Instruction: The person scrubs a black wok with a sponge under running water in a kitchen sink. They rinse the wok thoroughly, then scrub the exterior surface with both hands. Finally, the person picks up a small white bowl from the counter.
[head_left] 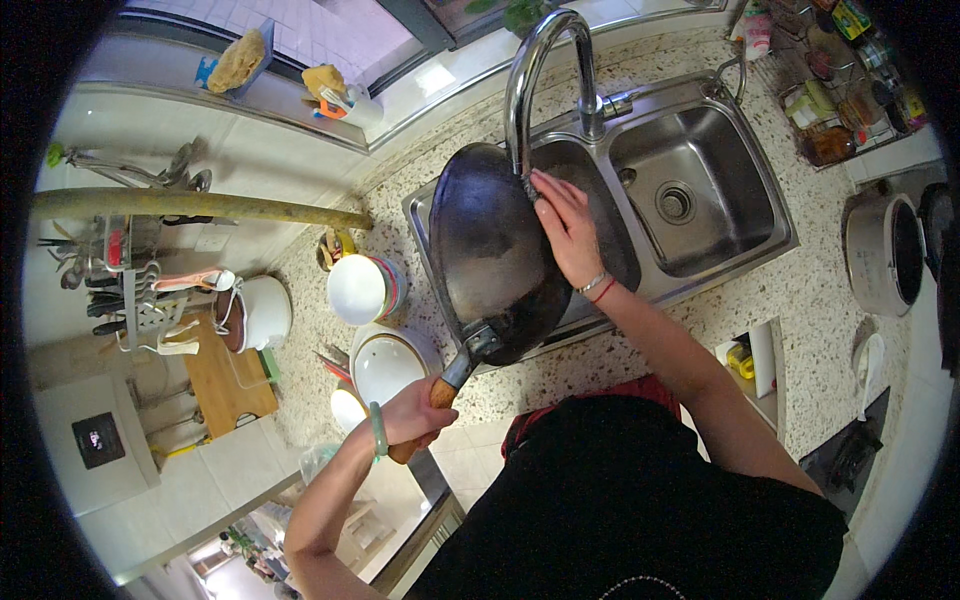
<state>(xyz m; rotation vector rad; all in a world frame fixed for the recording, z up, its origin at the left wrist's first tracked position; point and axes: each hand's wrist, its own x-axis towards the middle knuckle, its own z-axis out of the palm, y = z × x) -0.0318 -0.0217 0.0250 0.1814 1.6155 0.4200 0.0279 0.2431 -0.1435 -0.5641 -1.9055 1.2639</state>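
A dark wok [490, 255] with a wooden handle is held tilted over the left sink basin [610, 220], beneath the chrome faucet [518, 110]. My left hand [412, 412] is closed around the handle. At the wok's right side, just below the spout, is my right hand [568, 228], its fingers bent together. A small grey patch shows at those fingertips; I cannot make out whether it is a scrubber. Whether water runs from the spout does not show clearly.
The right basin [685, 195] holds a long thin utensil. Stacked bowls [357, 290] and a white dish [390, 370] stand left of the wok. A pole [200, 205] juts in from the left. A metal pot [880, 255] and a bottle rack [830, 120] are at right.
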